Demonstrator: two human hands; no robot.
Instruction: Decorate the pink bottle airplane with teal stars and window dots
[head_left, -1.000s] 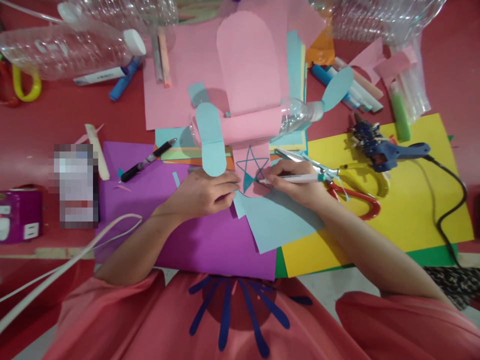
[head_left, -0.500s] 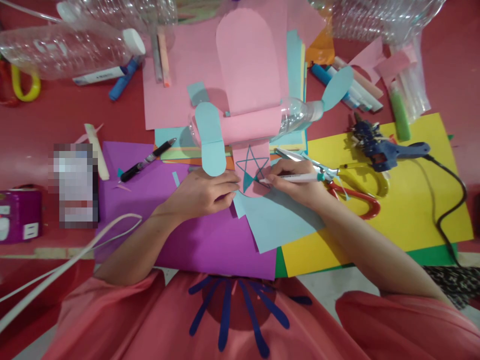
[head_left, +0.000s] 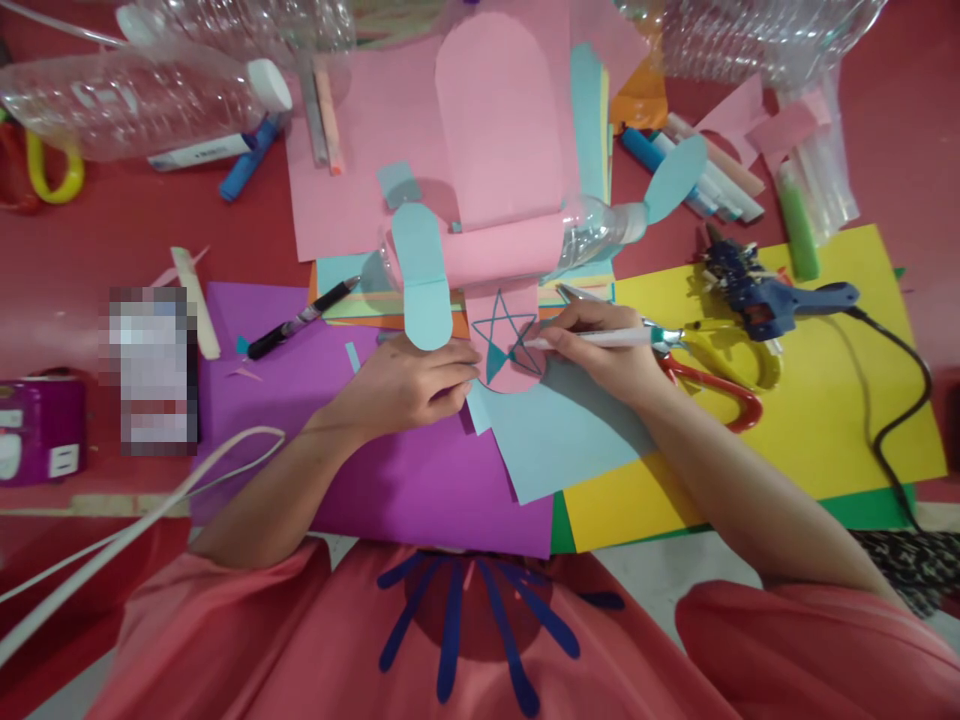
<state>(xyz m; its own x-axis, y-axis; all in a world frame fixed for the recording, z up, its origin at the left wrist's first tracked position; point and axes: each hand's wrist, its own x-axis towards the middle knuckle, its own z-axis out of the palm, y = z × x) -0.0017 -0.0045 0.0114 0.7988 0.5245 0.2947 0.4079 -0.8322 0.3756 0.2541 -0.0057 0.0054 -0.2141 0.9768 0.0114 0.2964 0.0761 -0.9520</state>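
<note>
Star (head_left: 504, 345) on a pink paper tab (head_left: 501, 368) mid-table; left hand (head_left: 409, 385) presses flat beside it, right hand (head_left: 607, 355) pinches a marker (head_left: 592, 340). A slipping tab could smear the lines.

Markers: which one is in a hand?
The white marker in the right hand, tip on the star. The black marker lies untouched on the paper.

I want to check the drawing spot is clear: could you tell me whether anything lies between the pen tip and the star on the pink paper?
Nothing visible does: the pen in the right hand already touches the star.
</note>
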